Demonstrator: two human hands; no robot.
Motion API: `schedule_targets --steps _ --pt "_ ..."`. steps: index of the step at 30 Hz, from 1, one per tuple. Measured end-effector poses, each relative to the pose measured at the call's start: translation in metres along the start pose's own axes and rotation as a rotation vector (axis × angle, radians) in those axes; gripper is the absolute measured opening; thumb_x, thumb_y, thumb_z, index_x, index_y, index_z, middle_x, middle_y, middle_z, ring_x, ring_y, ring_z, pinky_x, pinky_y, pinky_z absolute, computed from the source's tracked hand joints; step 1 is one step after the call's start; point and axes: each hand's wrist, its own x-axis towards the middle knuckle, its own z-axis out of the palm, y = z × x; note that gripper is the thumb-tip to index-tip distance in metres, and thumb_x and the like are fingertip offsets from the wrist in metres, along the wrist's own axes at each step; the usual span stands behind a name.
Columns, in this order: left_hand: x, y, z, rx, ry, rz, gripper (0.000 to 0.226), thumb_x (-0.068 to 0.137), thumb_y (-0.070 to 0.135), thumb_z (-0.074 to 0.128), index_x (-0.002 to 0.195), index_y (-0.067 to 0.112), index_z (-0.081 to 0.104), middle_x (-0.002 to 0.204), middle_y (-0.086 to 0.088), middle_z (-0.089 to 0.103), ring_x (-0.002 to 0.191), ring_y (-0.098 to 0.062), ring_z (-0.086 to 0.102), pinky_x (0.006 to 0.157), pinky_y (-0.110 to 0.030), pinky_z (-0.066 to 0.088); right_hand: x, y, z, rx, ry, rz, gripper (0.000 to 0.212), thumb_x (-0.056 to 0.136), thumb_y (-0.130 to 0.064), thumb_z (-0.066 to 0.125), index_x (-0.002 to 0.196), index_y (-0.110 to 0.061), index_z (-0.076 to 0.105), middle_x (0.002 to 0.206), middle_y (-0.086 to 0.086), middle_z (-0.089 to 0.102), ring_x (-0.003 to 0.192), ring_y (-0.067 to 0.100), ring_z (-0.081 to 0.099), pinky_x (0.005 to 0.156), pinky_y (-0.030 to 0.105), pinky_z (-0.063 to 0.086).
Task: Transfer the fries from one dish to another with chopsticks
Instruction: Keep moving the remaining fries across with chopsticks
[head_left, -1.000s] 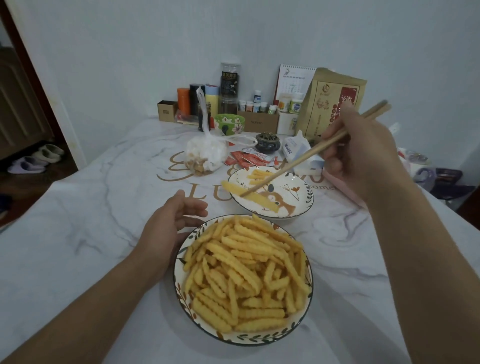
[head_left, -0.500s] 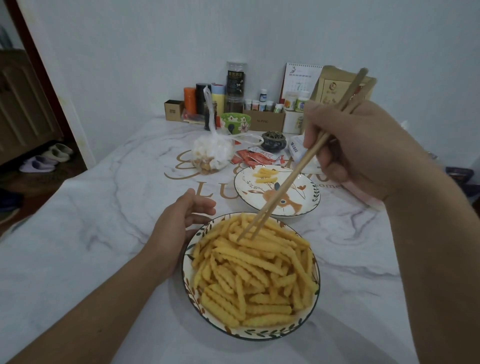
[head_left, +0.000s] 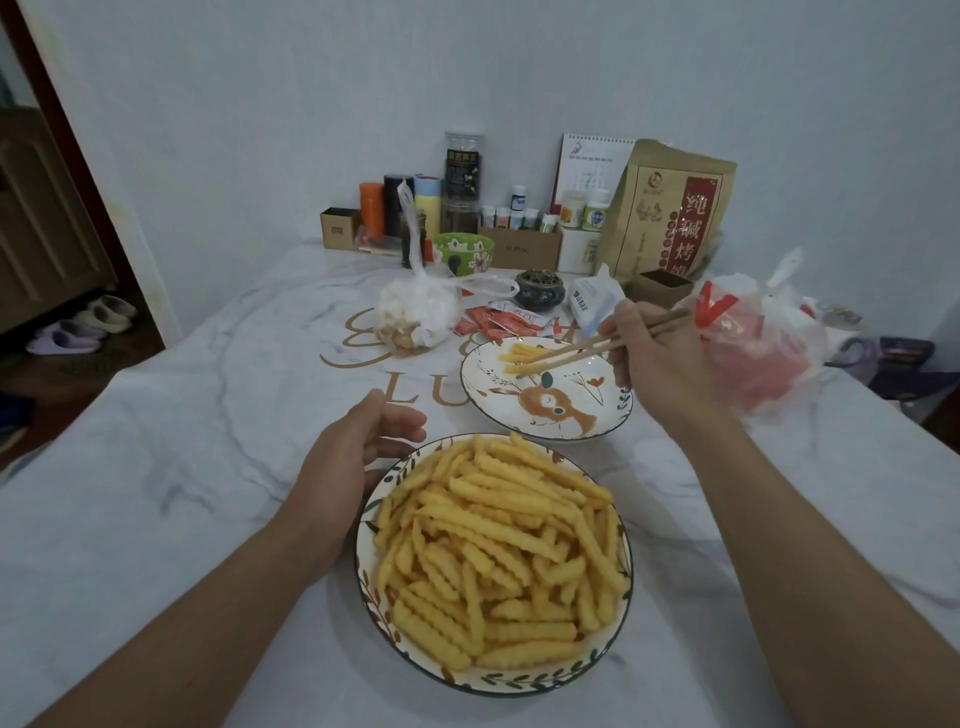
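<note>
Head view: near dish (head_left: 519, 678) heaped with fries (head_left: 498, 551), far dish (head_left: 597, 421) few.

The left forearm reached in from the lower left, bare, angled up toward the middle. The left hand (head_left: 358, 457) lay with its back to the camera, thumb on top, its fingers (head_left: 400, 434) loosely curled toward the right and gripping nothing. The right forearm stretched in from the lower right, running up and to the left. The right hand (head_left: 652, 358) was raised at the wrist, back upward, its fingers (head_left: 621, 325) curled and pinching 2 sticks.
</note>
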Motion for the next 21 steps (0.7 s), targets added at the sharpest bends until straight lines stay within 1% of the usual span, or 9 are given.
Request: schedule_targets --steps 5,7,10,13,14,15,18,20,21 --pt "-0.001 0.0 0.0 -0.006 0.003 0.002 0.053 0.11 0.043 0.038 0.097 0.011 0.079 0.103 -0.007 0.078 0.087 -0.016 0.07 0.083 -0.036 0.055 0.005 0.017 0.005 0.039 0.049 0.053 0.043 0.107 -0.033 0.046 0.078 -0.011 0.069 0.06 0.007 0.056 0.045 0.014 0.048 0.044 0.025 0.038" --pt "-0.001 0.0 0.0 -0.005 0.004 -0.002 0.053 0.11 0.043 0.038 0.098 0.011 0.078 0.102 -0.006 0.078 0.088 -0.015 0.07 0.082 -0.036 0.055 0.007 0.015 0.002 0.07 0.106 0.087 0.046 0.107 -0.036 0.045 0.079 -0.008 0.067 0.06 0.006 0.056 0.046 0.011 0.048 0.046 0.026 0.038" --pt "0.0 -0.001 0.0 -0.003 0.003 0.0 0.053 0.11 0.043 0.038 0.098 0.011 0.078 0.101 -0.006 0.078 0.087 -0.015 0.07 0.082 -0.035 0.055 0.01 0.01 -0.001 0.09 0.188 0.089 0.052 0.107 -0.041 0.044 0.093 0.005 0.064 0.062 0.0 0.058 0.048 0.006 0.051 0.05 0.025 0.043" --pt "0.0 0.0 0.001 -0.004 0.003 -0.009 0.053 0.11 0.043 0.039 0.097 0.011 0.078 0.1 -0.005 0.078 0.086 -0.015 0.07 0.081 -0.036 0.055 0.01 0.01 0.0 0.113 0.206 0.091 0.054 0.107 -0.043 0.042 0.111 0.009 0.058 0.063 -0.004 0.058 0.046 0.002 0.052 0.045 0.018 0.043" --pt "0.0 0.0 0.001 -0.004 0.004 -0.01 0.053 0.11 0.043 0.039 0.097 0.011 0.078 0.099 -0.005 0.078 0.086 -0.015 0.07 0.082 -0.036 0.055 0.01 0.01 0.001 0.129 0.222 0.101 0.056 0.107 -0.045 0.042 0.113 0.009 0.058 0.061 -0.005 0.058 0.046 0.003 0.052 0.044 0.017 0.042" --pt "0.0 0.0 0.001 -0.004 0.005 -0.011 0.053 0.11 0.043 0.039 0.097 0.012 0.078 0.099 -0.005 0.078 0.086 -0.016 0.07 0.083 -0.037 0.056 0.011 0.01 0.001 0.142 0.245 0.113 0.057 0.106 -0.047 0.041 0.109 0.007 0.06 0.058 -0.006 0.057 0.046 0.003 0.052 0.044 0.019 0.042" --pt "-0.001 0.001 0.0 -0.009 0.002 -0.01 0.053 0.11 0.043 0.039 0.098 0.011 0.078 0.1 -0.006 0.078 0.087 -0.016 0.07 0.084 -0.039 0.055 0.012 -0.003 -0.005 0.226 0.34 0.175 0.059 0.106 -0.052 0.039 0.078 -0.006 0.063 0.051 -0.001 0.052 0.041 0.008 0.047 0.043 0.024 0.038" --pt "-0.001 0.001 0.0 -0.014 0.0 -0.012 0.053 0.11 0.044 0.039 0.098 0.011 0.078 0.101 -0.006 0.078 0.086 -0.015 0.07 0.084 -0.038 0.055 0.012 -0.023 -0.016 0.353 0.35 0.197 0.058 0.106 -0.051 0.039 0.068 -0.012 0.059 0.047 0.0 0.048 0.038 0.012 0.04 0.04 0.023 0.031" --pt "-0.001 0.001 0.0 -0.016 -0.001 -0.013 0.053 0.109 0.044 0.039 0.099 0.01 0.078 0.101 -0.007 0.078 0.085 -0.015 0.07 0.084 -0.038 0.055 0.01 -0.035 -0.023 0.42 0.316 0.19 0.057 0.106 -0.049 0.041 0.066 -0.012 0.059 0.046 0.001 0.047 0.038 0.013 0.036 0.039 0.022 0.027"
